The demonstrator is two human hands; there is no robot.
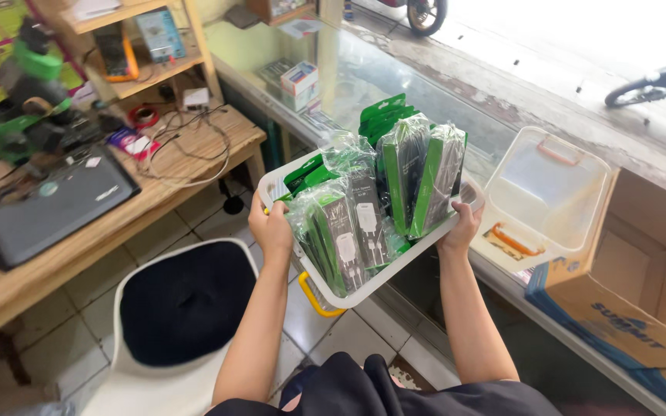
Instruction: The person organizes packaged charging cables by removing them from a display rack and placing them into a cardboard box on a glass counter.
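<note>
Hands are lifting a white plastic bin [395,266] at a shop counter, seen from above by the person carrying it. The left hand [271,227] is gripping the bin's near-left rim, fingers curled over the edge, while the right hand [462,227] is clasping the opposite rim, fingers wrapped around it. The bin is tilting slightly and hanging in the air above the tiled floor [194,219], just beside the glass counter [364,77]. A yellow handle [314,296] is dangling from the bin's lower corner.

Inside the bin, green-and-black packaged accessories [371,189], wrapped in clear plastic, are standing packed on end, some rising well above the rim.

To the right of the bin, a clear lid with orange clips [549,192] is lying on the counter, touching a cardboard box [634,300] that is sitting farther right. Below and left of the bin, a white chair with a dark cushion [186,300] is standing on the floor. Farther left of the bin, a wooden workbench [117,223] is holding a closed grey laptop [48,208], loose white cables [194,146] and a roll of red tape [144,115]. Beyond the bin, small boxes [298,81] are showing at the glass counter, and parts of motorbikes [657,85] are showing outside in bright daylight.
</note>
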